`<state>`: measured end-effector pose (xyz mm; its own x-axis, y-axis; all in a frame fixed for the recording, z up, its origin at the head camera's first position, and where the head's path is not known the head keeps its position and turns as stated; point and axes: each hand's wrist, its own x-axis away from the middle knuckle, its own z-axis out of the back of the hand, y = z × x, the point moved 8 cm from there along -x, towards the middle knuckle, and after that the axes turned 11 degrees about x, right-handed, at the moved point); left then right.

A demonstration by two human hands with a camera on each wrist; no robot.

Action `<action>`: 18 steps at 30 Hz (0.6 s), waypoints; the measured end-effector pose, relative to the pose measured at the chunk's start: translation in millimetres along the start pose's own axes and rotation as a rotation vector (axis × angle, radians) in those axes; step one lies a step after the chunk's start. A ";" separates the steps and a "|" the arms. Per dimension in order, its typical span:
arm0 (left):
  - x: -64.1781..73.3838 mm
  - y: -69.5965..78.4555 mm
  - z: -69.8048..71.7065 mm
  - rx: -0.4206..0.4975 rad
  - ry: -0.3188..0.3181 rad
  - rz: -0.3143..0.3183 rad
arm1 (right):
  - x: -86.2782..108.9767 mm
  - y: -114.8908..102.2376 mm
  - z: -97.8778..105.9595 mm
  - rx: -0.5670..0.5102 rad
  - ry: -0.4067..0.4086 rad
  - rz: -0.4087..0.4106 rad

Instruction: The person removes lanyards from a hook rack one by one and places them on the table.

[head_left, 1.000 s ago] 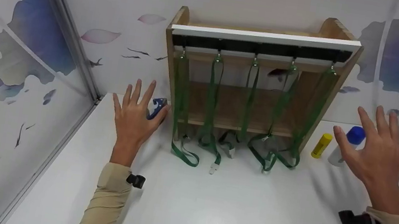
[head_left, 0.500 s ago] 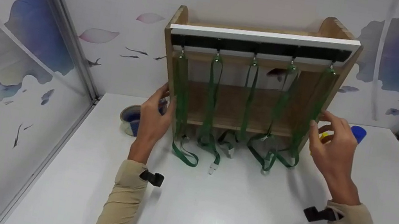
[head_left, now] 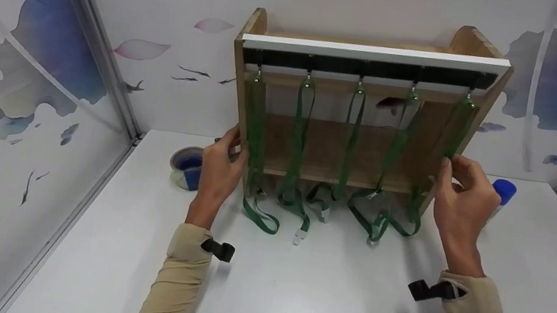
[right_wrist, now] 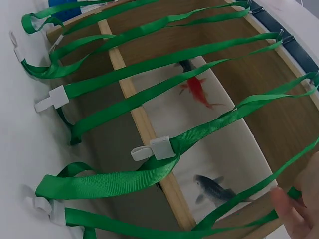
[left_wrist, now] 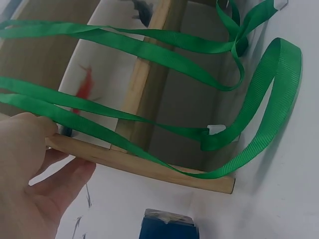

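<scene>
A wooden rack [head_left: 330, 181] stands against the wall with several green lanyards [head_left: 351, 129] hanging from hooks on its black strip [head_left: 336, 67]. Their clipped lower ends lie on the table. My left hand [head_left: 221, 170] grips the rack's left side panel [left_wrist: 144, 167], thumb towards the inside and fingers outside, as the left wrist view shows. At the right side panel, my right hand [head_left: 461, 206] pinches a strand of the rightmost lanyard [right_wrist: 239, 199] between its fingertips; the panel's edge passes close beneath that hand, partly hidden by it.
On the white table [head_left: 290, 302], a tan and blue ring-shaped object [head_left: 184, 164] sits left of my left hand. A blue-capped bottle [head_left: 503, 191] stands partly behind my right hand. Printed wall panels [head_left: 184, 10] close off the back and sides.
Both hands have come inward from spread positions beside the rack to its side panels. The rightmost lanyard's upper part has shifted towards the right panel. The yellow stick is now hidden by my right hand.
</scene>
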<state>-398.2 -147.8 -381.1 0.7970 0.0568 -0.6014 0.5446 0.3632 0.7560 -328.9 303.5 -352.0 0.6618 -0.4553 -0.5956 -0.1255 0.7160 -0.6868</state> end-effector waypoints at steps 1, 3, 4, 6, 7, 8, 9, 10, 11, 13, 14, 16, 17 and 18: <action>0.2 -0.2 -0.2 -0.004 0.001 0.002 | 0.0 -1.0 -1.0 0.006 -0.002 0.000; 0.8 -0.7 -0.6 -0.008 0.003 0.011 | 0.2 -3.3 -4.8 0.015 -0.020 -0.002; 1.2 -0.8 -0.7 -0.008 0.004 0.016 | 0.5 -4.5 -7.6 0.022 -0.032 -0.004; 2.1 -1.6 -1.5 -0.003 0.005 0.033 | 1.1 -6.4 -12.5 0.045 -0.046 -0.004; 2.7 -2.2 -2.1 0.001 0.004 0.039 | 1.3 -6.9 -14.5 0.058 -0.048 -0.004; 3.3 -2.6 -2.6 0.004 0.002 0.046 | 1.5 -7.1 -15.8 0.073 -0.047 -0.004; 3.9 -2.7 -3.2 0.008 0.000 0.050 | 1.9 -7.2 -16.9 0.088 -0.044 -0.005; 4.3 -2.9 -3.5 0.011 -0.002 0.052 | 2.2 -7.0 -17.4 0.101 -0.038 -0.003; 4.5 -3.0 -3.6 0.010 -0.003 0.053 | 2.5 -7.0 -17.3 0.109 -0.029 0.001; 4.5 -2.6 -3.1 0.009 -0.005 0.049 | 2.5 -7.5 -15.5 0.118 -0.002 0.013; 4.0 -2.1 -2.5 0.006 -0.005 0.044 | 2.3 -8.1 -14.0 0.118 0.016 0.022; 2.9 -1.1 -0.8 0.000 -0.002 0.034 | 1.2 -9.5 -10.1 0.107 0.055 0.040; 2.3 -0.8 0.2 -0.004 0.000 0.028 | 0.6 -10.7 -7.8 0.097 0.076 0.052; 1.8 -0.5 1.3 -0.007 0.002 0.024 | -0.1 -11.8 -5.5 0.085 0.097 0.061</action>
<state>-396.7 -149.1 -382.2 0.8090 0.0673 -0.5840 0.5239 0.3682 0.7681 -331.5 292.1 -346.1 0.5801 -0.4554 -0.6753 -0.0973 0.7845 -0.6125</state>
